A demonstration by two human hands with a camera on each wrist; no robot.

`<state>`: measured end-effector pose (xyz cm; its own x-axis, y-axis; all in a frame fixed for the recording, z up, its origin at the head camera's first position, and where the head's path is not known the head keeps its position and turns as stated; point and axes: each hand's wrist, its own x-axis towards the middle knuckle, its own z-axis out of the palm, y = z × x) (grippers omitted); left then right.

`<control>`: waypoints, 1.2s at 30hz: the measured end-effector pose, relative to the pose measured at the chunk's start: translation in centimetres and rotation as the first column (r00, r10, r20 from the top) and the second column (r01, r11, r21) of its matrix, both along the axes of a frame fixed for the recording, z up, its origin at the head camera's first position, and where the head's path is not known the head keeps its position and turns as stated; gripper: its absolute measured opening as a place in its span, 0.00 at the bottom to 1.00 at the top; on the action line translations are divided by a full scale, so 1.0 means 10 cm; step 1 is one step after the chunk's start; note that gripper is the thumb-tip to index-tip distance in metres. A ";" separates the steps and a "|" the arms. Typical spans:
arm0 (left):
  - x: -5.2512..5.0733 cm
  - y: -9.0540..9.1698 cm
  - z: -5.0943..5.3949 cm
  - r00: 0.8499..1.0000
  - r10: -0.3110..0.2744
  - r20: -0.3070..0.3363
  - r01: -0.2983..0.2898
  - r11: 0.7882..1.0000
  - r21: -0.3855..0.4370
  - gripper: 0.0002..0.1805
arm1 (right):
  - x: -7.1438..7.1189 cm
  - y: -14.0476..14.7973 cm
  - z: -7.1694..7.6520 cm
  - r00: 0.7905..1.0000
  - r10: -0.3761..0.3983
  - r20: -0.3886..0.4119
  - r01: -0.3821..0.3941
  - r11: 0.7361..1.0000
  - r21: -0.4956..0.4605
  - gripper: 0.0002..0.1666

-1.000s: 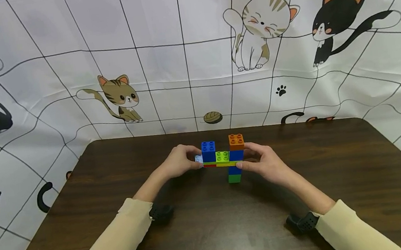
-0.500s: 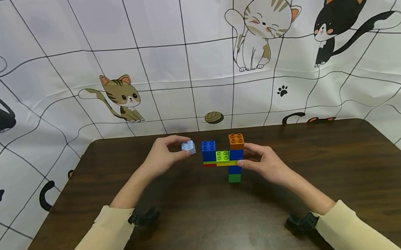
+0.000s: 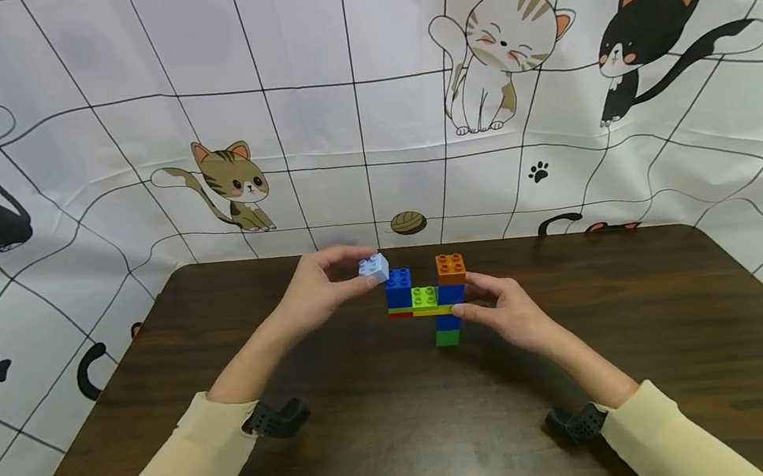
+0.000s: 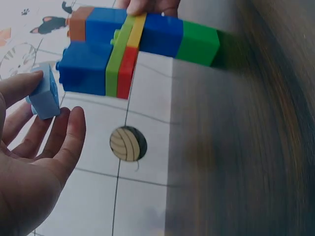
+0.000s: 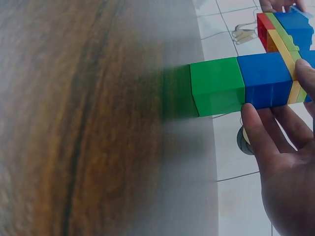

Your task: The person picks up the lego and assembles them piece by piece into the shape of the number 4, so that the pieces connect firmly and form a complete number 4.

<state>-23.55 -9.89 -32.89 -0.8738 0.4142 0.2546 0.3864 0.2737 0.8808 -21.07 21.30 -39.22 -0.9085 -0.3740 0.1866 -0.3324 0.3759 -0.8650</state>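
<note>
Between thumb and fingers, my left hand [image 3: 312, 290] pinches a light blue brick [image 3: 374, 267], tilted, at the upper left of a blue brick [image 3: 398, 289]. In the left wrist view a narrow gap shows between the light blue brick [image 4: 45, 93] and that blue one. The blue brick tops the left arm of a building-brick structure, over thin lime and red pieces. Its right column has a green brick [image 3: 447, 338] at the foot and an orange brick [image 3: 450, 268] on top. My right hand [image 3: 505, 310] grips this column from the right, thumb at the thin yellow and lime layer.
The structure stands on a dark brown wooden table [image 3: 406, 441]. Behind the table hangs a white sheet [image 3: 310, 120] with a grid and cartoon cats. Dark wrist straps [image 3: 277, 420] sit at both sleeves.
My left hand has drawn the light blue brick away from the structure's left side, lifted it, then brought it right to the blue brick's upper corner. The right hand keeps its grip.
</note>
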 end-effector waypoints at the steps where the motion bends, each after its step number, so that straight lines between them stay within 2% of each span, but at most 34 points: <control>1: 0.01 0.02 0.01 1.000 -0.004 0.001 0.004 1.000 -0.001 0.20 | 0.00 0.00 0.00 1.000 0.001 -0.002 -0.001 1.000 0.000 0.31; 17: 0.01 0.21 0.05 0.998 -0.053 0.026 0.053 0.999 -0.011 0.20 | 0.00 0.00 0.02 1.000 0.008 -0.011 -0.008 1.000 0.001 0.30; 24: 0.03 0.24 0.03 0.994 -0.045 -0.099 0.036 0.996 -0.083 0.19 | 0.00 -0.01 0.03 1.000 0.012 -0.015 -0.012 1.000 -0.001 0.31; 29: 0.05 0.27 -0.04 0.995 -0.030 -0.094 0.022 0.996 -0.083 0.19 | 0.00 -0.01 0.03 1.000 0.003 -0.009 -0.003 1.000 0.001 0.31; 36: 0.07 0.32 -0.13 0.994 0.011 -0.107 -0.014 1.000 -0.024 0.18 | 0.02 -0.02 0.03 1.000 -0.020 -0.002 0.020 1.000 0.010 0.31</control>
